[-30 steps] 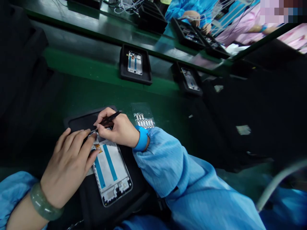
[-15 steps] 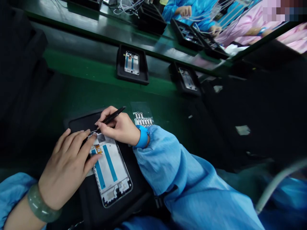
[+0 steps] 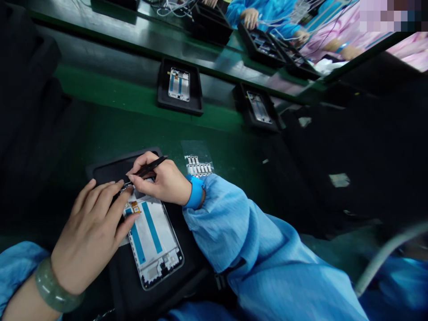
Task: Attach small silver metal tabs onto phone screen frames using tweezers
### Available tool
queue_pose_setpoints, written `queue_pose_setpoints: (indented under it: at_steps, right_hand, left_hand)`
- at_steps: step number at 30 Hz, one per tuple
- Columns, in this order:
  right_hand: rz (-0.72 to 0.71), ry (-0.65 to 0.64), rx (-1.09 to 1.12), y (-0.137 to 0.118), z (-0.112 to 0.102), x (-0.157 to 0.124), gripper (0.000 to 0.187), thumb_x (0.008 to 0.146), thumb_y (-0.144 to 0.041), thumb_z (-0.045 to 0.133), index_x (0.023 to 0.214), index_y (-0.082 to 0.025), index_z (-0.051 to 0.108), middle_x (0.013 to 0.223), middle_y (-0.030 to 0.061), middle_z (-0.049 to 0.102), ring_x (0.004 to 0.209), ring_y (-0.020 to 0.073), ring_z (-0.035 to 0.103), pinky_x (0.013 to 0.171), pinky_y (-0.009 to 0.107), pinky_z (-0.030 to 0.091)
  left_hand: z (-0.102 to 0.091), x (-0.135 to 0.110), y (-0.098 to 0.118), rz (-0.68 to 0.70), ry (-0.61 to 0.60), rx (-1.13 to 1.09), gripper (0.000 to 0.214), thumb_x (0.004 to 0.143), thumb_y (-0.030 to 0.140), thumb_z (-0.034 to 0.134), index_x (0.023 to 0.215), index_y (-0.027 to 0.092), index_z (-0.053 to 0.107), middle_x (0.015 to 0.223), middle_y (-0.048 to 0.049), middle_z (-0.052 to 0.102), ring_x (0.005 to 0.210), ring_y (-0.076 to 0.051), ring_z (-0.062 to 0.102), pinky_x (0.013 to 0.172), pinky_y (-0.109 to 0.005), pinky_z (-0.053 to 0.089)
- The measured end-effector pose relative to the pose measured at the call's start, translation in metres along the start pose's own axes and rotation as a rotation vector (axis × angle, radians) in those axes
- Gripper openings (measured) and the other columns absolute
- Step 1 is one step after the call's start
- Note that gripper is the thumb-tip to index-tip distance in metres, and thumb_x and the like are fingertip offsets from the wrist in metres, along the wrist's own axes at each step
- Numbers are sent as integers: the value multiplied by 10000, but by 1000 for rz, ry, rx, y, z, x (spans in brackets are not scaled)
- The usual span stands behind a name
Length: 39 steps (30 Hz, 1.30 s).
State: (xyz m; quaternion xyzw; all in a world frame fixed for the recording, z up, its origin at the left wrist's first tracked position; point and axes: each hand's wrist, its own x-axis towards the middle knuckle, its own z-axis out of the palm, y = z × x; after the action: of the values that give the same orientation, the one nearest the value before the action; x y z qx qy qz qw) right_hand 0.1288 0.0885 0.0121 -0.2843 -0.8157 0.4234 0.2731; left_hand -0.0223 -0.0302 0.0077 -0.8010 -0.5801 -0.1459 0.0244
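Observation:
My right hand [image 3: 160, 182] pinches black tweezers [image 3: 147, 166], their tip down at the top end of a white-backed phone display frame [image 3: 151, 236]. The frame has blue strips and a small orange flex part [image 3: 135, 207], and it lies on a black tray [image 3: 113, 167]. My left hand [image 3: 88, 236] presses on the frame's top end from the left, its fingers covering that corner. The tweezer tip is partly hidden by my fingers. A blue wrist strap [image 3: 195, 192] circles my right wrist.
A clear bag of small metal parts [image 3: 198, 165] lies beyond my right hand on the green bench. Black trays with display frames [image 3: 179, 87] stand further along. Co-workers in blue and pink smocks [image 3: 267, 13] work at the top right. A grey hose [image 3: 384, 254] crosses the lower right.
The tweezers have shifted left and lie flatter over the frame's top end. The whole view has drifted slightly up and left. My left hand stays on the frame.

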Motion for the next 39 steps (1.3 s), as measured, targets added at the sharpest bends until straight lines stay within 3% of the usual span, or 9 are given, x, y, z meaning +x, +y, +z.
queue_pose_setpoints:
  at_steps: [10,15,28,39]
  right_hand:
    - [-111,-30,-127,0,2,-1,109,831,-262,528,863,-158,526,840,14,606,736,96,608,696,214,490]
    - [-44,-40,-57,1,2,2,102,832,-249,530,862,-157,499,775,-9,595,673,71,609,646,175,491]
    - [-87,22,-92,-1,1,1,52,818,-209,494,834,-160,495,784,-6,567,676,66,575,633,174,496]
    - [-130,-65,-140,-2,2,4,65,823,-209,499,860,-161,522,794,-2,590,705,85,581,681,197,475]
  left_hand:
    - [2,-1,-1,5,-2,12,416,828,407,498,1143,139,543,1151,-124,557,1108,-279,485,1043,-488,298]
    - [1,-1,-1,6,-1,11,419,828,396,501,1158,141,532,1150,-129,553,1120,-279,479,1043,-487,296]
    - [-1,0,0,-4,-25,13,427,827,404,498,1161,139,524,1138,-130,555,1106,-280,489,1036,-489,305]
    - [0,0,5,20,-63,92,440,829,390,493,1150,94,552,1169,-175,530,1105,-316,486,1028,-508,318]
